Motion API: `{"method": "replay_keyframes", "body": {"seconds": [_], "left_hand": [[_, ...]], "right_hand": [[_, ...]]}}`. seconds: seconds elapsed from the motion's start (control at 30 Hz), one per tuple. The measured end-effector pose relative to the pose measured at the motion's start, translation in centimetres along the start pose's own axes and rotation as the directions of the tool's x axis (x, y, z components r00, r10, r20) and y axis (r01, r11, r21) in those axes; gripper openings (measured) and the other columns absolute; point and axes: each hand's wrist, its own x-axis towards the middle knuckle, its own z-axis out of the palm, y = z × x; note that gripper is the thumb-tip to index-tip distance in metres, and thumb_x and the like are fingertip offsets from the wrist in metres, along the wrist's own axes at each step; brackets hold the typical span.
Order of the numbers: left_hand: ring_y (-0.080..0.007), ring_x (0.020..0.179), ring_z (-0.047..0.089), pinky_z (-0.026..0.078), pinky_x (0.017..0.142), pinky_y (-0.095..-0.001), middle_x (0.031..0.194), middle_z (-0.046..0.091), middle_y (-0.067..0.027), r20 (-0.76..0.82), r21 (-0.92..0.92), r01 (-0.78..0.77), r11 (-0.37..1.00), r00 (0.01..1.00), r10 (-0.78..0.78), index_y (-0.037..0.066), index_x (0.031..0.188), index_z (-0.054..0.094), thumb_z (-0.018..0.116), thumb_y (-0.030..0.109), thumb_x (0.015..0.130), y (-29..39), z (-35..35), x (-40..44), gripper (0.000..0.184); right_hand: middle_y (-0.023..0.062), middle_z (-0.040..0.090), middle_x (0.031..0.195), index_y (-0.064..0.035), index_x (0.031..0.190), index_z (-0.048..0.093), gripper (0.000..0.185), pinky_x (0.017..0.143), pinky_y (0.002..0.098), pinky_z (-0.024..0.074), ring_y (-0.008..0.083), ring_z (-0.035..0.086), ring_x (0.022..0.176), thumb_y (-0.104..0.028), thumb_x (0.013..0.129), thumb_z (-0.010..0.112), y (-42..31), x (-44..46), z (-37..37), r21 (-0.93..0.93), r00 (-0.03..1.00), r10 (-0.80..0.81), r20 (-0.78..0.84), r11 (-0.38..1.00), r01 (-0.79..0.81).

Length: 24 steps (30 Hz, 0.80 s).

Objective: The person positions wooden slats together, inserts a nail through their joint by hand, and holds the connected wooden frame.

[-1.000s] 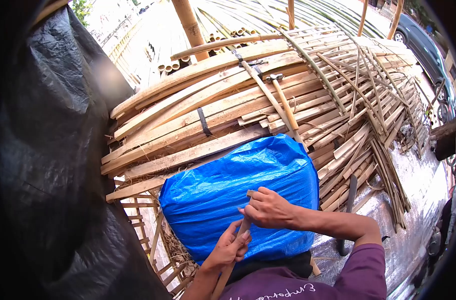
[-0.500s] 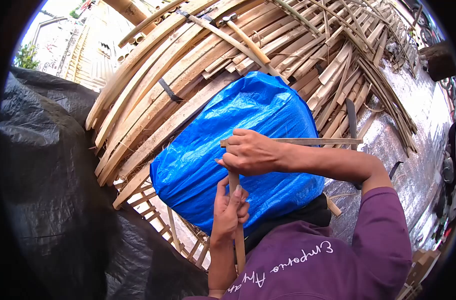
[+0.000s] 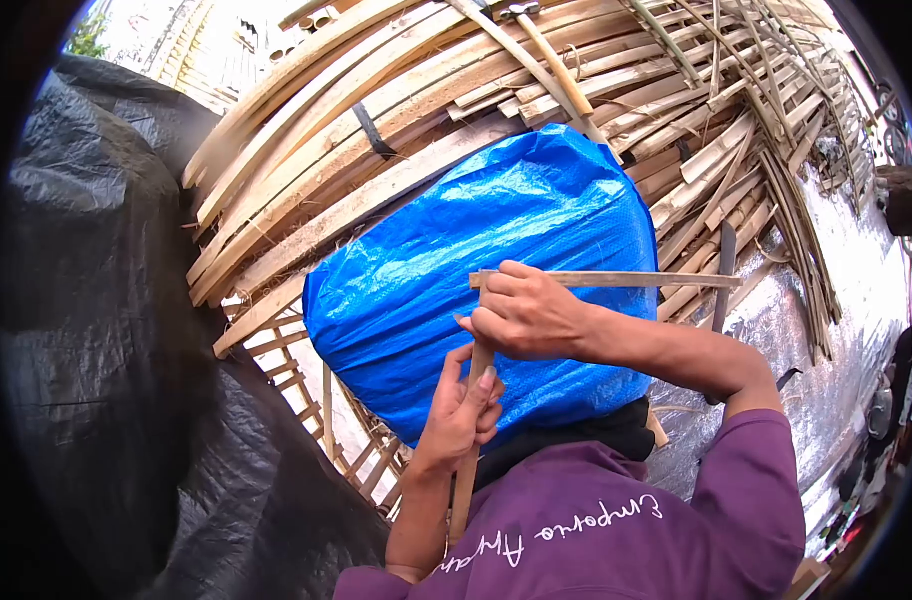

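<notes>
wooden slats (image 3: pixel 376 202) fill most of the bg, stacked in long layers, w/ a hammer (image 3: pixel 548 58) lying on top, its handle slanting down twd the right. black plastic sheet (image 3: pixel 86 350) hangs at far left; shiny silver sheeting (image 3: pixel 861 300) covers the ground on the right. blue bundle (image 3: pixel 476 240) sits btwn the slats and the person, whose purple shirt (image 3: pixel 616 570) (white script across it) shows at the bottom. both hands work just above the bundle. left hand (image 3: pixel 463 412), the lower one, has its thumb and curled fingers clamped on the upright strip (image 3: pixel 462 495), a flat woodlike pc running down past the wrist twd the shirt. right hand (image 3: pixel 524 312) is just above, fingers bent tight around the crosswise strip (image 3: pixel 636 280) nr its left end; rest of that strip runs right, over the bundle, far end crossing in front of a dark flat bar (image 3: pixel 726 245). top of the upright strip goes up to the right hand's underside; can't tell if the two strips touch there.
</notes>
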Motion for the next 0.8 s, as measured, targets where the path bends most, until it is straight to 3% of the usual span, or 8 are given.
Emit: {"method": "replay_keyframes", "body": {"seconds": [0.07, 0.2, 0.3, 0.47, 0.53, 0.6, 0.73, 0.8], "left_hand": [[-0.0011, 0.045, 0.026, 0.019, 0.037, -0.017, 0.076, 0.04, -0.0004, 0.014, -0.005, 0.101, 0.995, 0.995, -0.101, 0.018, 0.129, 0.03, 0.047, 0.021, 0.098, -0.7, -0.4, -0.6, 0.035], [-0.0012, 0.046, 0.026, 0.019, 0.038, -0.0172, 0.076, 0.04, -0.0003, 0.037, 0.026, 0.066, 0.998, 0.997, -0.067, 0.018, 0.128, 0.031, 0.047, 0.021, 0.099, 1.0, -0.4, -0.6, 0.033], [-0.0009, 0.047, 0.024, 0.018, 0.038, -0.0168, 0.075, 0.038, -0.0005, 0.09, -0.017, 0.139, 0.99, 0.987, -0.137, 0.02, 0.126, 0.031, 0.047, 0.021, 0.099, -0.6, -1.6, -1.7, 0.031], [-0.0013, 0.047, 0.023, 0.017, 0.039, -0.0169, 0.075, 0.036, 0.0001, 0.162, -0.073, 0.308, 0.949, 0.942, -0.293, 0.022, 0.124, 0.031, 0.045, 0.021, 0.099, -1.6, -2.4, -1.5, 0.028], [-0.0013, 0.047, 0.023, 0.017, 0.039, -0.0166, 0.075, 0.036, 0.0002, 0.191, -0.043, 0.324, 0.945, 0.931, -0.311, 0.022, 0.126, 0.031, 0.044, 0.022, 0.1, -1.4, -2.2, -1.4, 0.029], [-0.0012, 0.046, 0.024, 0.018, 0.039, -0.0164, 0.074, 0.036, 0.0, 0.163, -0.003, 0.338, 0.941, 0.929, -0.333, 0.021, 0.128, 0.03, 0.044, 0.022, 0.1, -1.3, -2.0, -1.3, 0.031], [-0.0013, 0.046, 0.025, 0.018, 0.039, -0.0167, 0.074, 0.038, -0.0004, 0.101, 0.095, 0.256, 0.962, 0.959, -0.265, 0.019, 0.129, 0.03, 0.045, 0.023, 0.099, -0.6, -1.4, -0.8, 0.033], [-0.0013, 0.046, 0.025, 0.019, 0.039, -0.0172, 0.075, 0.039, -0.0007, 0.072, 0.103, 0.219, 0.97, 0.971, -0.227, 0.017, 0.128, 0.031, 0.046, 0.024, 0.099, -0.5, -1.2, -0.6, 0.034]], "right_hand": [[0.0019, 0.052, 0.056, -0.0102, 0.059, 0.049, 0.032, 0.057, 0.0327, 0.0386, 0.0175, 0.054, 0.061, -0.025, 0.085, 0.062, 0.6, -0.5, 0.7, 0.023, 0.993, -0.098, -0.059, 0.995, 0.1], [0.0009, 0.049, 0.055, -0.0103, 0.06, 0.048, 0.032, 0.056, 0.0319, 0.0363, 0.0163, 0.049, 0.059, -0.024, 0.085, 0.062, 1.6, 0.2, 0.2, 0.078, 0.989, -0.139, -0.055, 0.987, 0.143], [-0.0004, 0.045, 0.055, -0.0103, 0.061, 0.047, 0.032, 0.056, 0.0311, 0.0352, 0.0151, 0.044, 0.056, -0.025, 0.085, 0.062, 0.6, -1.2, 0.5, 0.193, 0.971, -0.239, 0.006, 0.953, 0.233], [-0.0003, 0.048, 0.056, -0.0088, 0.061, 0.049, 0.031, 0.057, 0.0315, 0.0355, 0.0153, 0.045, 0.058, -0.024, 0.085, 0.061, 1.1, -2.3, 0.3, 0.192, 0.939, -0.328, 0.105, 0.933, 0.305], [-0.0006, 0.049, 0.056, -0.0092, 0.061, 0.05, 0.031, 0.057, 0.0311, 0.0354, 0.0156, 0.046, 0.058, -0.025, 0.085, 0.061, 1.5, -2.8, 0.5, 0.292, 0.904, -0.412, 0.113, 0.883, 0.367], [-0.0013, 0.05, 0.055, -0.0097, 0.062, 0.05, 0.03, 0.058, 0.031, 0.0358, 0.0158, 0.047, 0.059, -0.026, 0.084, 0.062, 1.4, -2.6, 0.0, 0.283, 0.907, -0.396, 0.145, 0.895, 0.345], [-0.0003, 0.048, 0.059, -0.0103, 0.064, 0.051, 0.028, 0.059, 0.0316, 0.0373, 0.0163, 0.048, 0.062, -0.029, 0.081, 0.064, 0.5, -1.7, -1.3, 0.082, 0.965, -0.18, 0.192, 0.982, 0.167], [0.0008, 0.047, 0.062, -0.0102, 0.064, 0.052, 0.027, 0.058, 0.0314, 0.0371, 0.0165, 0.048, 0.062, -0.028, 0.081, 0.064, -0.2, -1.8, -1.2, -0.01, 0.993, -0.035, 0.117, 0.999, 0.037]]}}
